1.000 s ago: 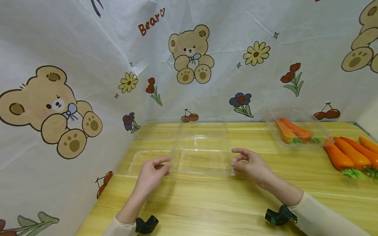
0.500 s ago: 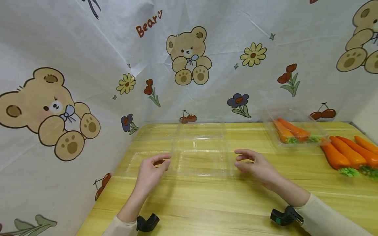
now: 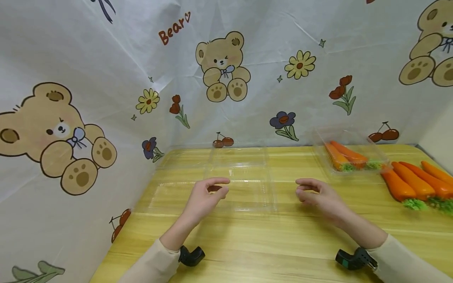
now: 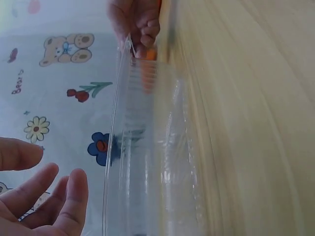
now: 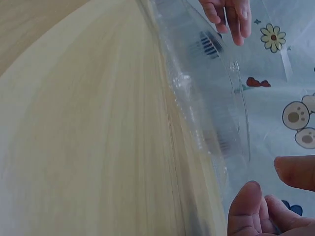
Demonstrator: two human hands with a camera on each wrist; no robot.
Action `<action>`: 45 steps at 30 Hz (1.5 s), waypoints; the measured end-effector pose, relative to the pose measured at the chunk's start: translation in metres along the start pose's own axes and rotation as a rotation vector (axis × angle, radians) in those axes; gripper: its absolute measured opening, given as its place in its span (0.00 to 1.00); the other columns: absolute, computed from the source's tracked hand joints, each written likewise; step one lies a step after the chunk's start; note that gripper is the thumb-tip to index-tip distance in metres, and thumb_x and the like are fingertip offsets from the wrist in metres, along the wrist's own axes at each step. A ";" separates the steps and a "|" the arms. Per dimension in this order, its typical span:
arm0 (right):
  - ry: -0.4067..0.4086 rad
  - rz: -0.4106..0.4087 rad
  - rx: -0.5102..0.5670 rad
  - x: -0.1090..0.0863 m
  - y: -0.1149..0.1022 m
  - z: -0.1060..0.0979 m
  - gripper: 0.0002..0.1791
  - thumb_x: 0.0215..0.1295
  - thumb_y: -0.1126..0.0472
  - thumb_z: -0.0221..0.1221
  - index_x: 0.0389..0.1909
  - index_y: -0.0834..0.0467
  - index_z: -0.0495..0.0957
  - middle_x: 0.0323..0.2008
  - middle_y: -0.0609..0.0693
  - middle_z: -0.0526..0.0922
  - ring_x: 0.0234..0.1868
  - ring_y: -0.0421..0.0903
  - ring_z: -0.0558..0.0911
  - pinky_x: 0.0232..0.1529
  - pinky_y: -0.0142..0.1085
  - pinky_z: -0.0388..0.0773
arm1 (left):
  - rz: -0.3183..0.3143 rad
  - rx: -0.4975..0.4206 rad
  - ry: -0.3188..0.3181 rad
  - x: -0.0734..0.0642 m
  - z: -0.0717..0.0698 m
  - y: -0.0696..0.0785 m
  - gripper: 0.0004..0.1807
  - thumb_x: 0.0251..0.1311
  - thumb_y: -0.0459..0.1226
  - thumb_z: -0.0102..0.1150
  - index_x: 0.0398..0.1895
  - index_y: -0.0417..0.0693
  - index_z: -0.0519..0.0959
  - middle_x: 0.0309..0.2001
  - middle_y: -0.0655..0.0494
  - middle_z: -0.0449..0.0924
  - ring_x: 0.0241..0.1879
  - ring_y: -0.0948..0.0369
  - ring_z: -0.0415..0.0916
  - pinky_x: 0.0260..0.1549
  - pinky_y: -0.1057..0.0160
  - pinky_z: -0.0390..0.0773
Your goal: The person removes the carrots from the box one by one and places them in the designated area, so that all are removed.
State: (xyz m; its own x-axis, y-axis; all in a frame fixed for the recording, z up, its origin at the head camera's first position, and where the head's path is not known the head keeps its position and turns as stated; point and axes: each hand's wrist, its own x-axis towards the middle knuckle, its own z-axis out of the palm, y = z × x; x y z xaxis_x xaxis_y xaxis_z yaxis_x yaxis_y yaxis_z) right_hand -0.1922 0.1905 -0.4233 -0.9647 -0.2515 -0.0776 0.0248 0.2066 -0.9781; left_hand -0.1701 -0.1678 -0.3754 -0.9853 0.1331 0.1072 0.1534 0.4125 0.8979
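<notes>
My left hand (image 3: 203, 200) hovers at the front of a clear plastic container (image 3: 247, 190), fingers loosely bent and holding nothing. In the head view it overlaps the container's front left part. Off the container's right side is my right hand (image 3: 325, 202), with thumb and fingers apart and nothing between them. The lidded-style box lies opened out, its transparent panel (image 3: 170, 194) spreading to the left and its edges faint. The left wrist view shows the container's ribbed wall (image 4: 170, 162) beside the fingers (image 4: 74, 196). In the right wrist view, the clear plastic (image 5: 197, 88) stands beyond the fingertips (image 5: 248, 194).
At the back right, another clear container (image 3: 320, 137) holds orange carrots (image 3: 348, 153) with green tops. Several more carrots (image 3: 412, 184) lie on the wooden table (image 3: 258, 243) to its right. A bear-printed sheet (image 3: 258, 114) rises behind and along the left.
My left hand has moved right, from the container's middle seam to in front of it. My right hand has drawn away to the right. The head view has turned slightly right.
</notes>
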 end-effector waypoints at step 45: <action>0.170 0.074 0.625 -0.017 0.038 -0.109 0.16 0.80 0.59 0.53 0.35 0.49 0.89 0.34 0.45 0.87 0.35 0.42 0.85 0.39 0.32 0.86 | -0.093 -0.289 -0.250 0.093 0.156 0.072 0.12 0.67 0.36 0.67 0.52 0.47 0.86 0.48 0.59 0.86 0.43 0.57 0.86 0.51 0.53 0.87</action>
State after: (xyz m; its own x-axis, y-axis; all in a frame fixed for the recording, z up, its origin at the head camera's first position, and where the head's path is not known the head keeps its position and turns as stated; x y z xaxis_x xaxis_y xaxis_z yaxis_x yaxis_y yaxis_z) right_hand -0.2033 0.3057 -0.4378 -0.9814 -0.0942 -0.1676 0.1911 -0.3838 -0.9034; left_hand -0.2388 0.0149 -0.3670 -0.9399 0.3369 -0.0551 0.0020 0.1669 0.9860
